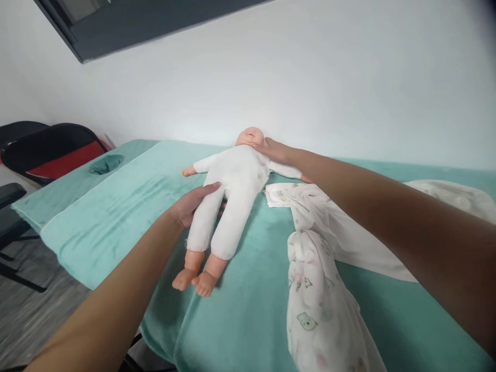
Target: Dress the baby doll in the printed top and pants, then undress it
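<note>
A baby doll [242, 170] with a white cloth body lies on its back, its head toward the wall and its bare feet toward me. My left hand [192, 203] grips the doll's thigh on the left, the thumb on top and the other fingers hidden beneath the leg. At the doll's neck and shoulder on the right is my right hand [274, 150], fingers stretched against it; part of them is hidden behind the head. Right of the doll lies a crumpled white baby garment [313, 289] printed with small animal faces.
A green plush cover [127, 227] with a round hole at its left end spreads over the bed against the white wall [310, 67]. More white cloth [372, 253] lies under my right forearm. Black and red chairs [58, 150] stand at the left, above a grey floor.
</note>
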Demonstrator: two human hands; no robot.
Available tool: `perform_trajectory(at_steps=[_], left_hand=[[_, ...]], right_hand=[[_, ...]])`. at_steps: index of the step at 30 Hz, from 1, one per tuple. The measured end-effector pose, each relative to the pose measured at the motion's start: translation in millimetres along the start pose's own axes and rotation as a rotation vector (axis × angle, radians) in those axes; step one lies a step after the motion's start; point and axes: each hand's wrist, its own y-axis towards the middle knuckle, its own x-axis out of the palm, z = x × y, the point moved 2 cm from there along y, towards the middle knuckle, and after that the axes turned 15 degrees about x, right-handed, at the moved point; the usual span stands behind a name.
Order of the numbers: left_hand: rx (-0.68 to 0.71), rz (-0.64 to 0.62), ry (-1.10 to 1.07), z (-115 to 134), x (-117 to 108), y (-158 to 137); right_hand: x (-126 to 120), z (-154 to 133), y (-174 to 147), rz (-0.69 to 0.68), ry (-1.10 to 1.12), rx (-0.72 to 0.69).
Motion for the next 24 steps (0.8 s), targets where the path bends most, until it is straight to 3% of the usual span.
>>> perform_trajectory(at_steps=[2, 5, 7, 9, 11, 13, 16, 18, 20, 22, 24], left_hand=[[0.062, 0.101, 0.152, 4, 3, -5], [0.297, 0.442, 0.544, 22, 19, -30], [0.474, 0.487, 0.722, 31, 45, -56], [0.514, 0.306, 0.750, 29, 81, -83], [0.425, 0.080, 0.763, 15, 118, -104], [0.384, -0.120, 0.814, -3, 152, -116], [0.425, -0.317, 0.939, -17, 196, -121], [0.593, -0.403, 1.051, -11, 225, -124], [0.857, -0.404, 1.159, 6, 254, -131], [1.096, -0.366, 1.239, 27, 282, -139], [1.238, -0.407, 1.276, 44, 306, -147]], right_hand=[[-21, 23, -10, 0.028, -0.159, 0.125], [-69, 60, -44, 0.142, -0.334, 0.271], [-102, 80, -78, 0.179, -0.565, 0.288], [-130, 91, -117, 0.142, -0.780, 0.228], [-150, 95, -156, 0.106, -0.899, 0.206], [-163, 93, -190, 0.082, -0.966, 0.211], [-170, 80, -234, 0.072, -1.034, 0.180], [-174, 65, -263, 0.082, -1.048, 0.124], [-178, 46, -296, 0.095, -1.033, 0.021], [-183, 20, -333, 0.088, -0.960, -0.160], [-189, -7, -374, 0.060, -0.852, -0.314]])
